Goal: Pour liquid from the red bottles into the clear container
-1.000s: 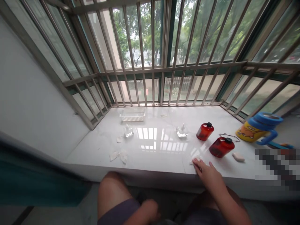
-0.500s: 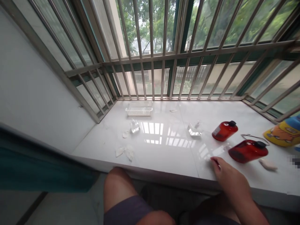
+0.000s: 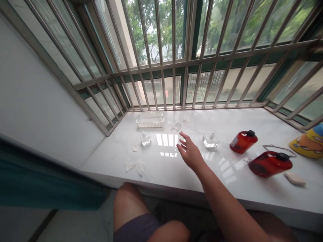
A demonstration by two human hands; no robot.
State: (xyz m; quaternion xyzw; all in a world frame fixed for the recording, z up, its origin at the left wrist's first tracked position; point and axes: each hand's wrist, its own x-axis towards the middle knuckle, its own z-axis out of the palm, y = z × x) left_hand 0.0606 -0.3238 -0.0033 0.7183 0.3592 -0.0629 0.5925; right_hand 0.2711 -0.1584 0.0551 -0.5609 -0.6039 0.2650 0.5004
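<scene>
My right hand (image 3: 189,151) is held over the middle of the white ledge, fingers spread and holding nothing. Just beyond its fingertips lies a crumpled clear piece (image 3: 176,126), perhaps plastic film. To the right of the hand stands a clear glass-like bottle (image 3: 210,141), with a similar small clear bottle (image 3: 145,139) off to the left. Further right, two red bottles with black caps, the far one (image 3: 243,142) and the near one (image 3: 270,164), lie tilted on the surface. At the bottom edge, a rounded patch of skin may be my left hand (image 3: 174,232); no fingers can be made out.
A white perforated basket (image 3: 150,124) sits by the barred window. Crumpled tissue-like scraps (image 3: 135,166) lie near the front left edge. At the right are a pale soap-like piece (image 3: 295,179), a bent wire handle (image 3: 279,148) and a yellow-and-blue container (image 3: 308,143).
My right hand has moved left from beside the near red bottle to mid-ledge, and its fingers have spread. A crumpled clear piece now lies behind the fingertips, where none lay before.
</scene>
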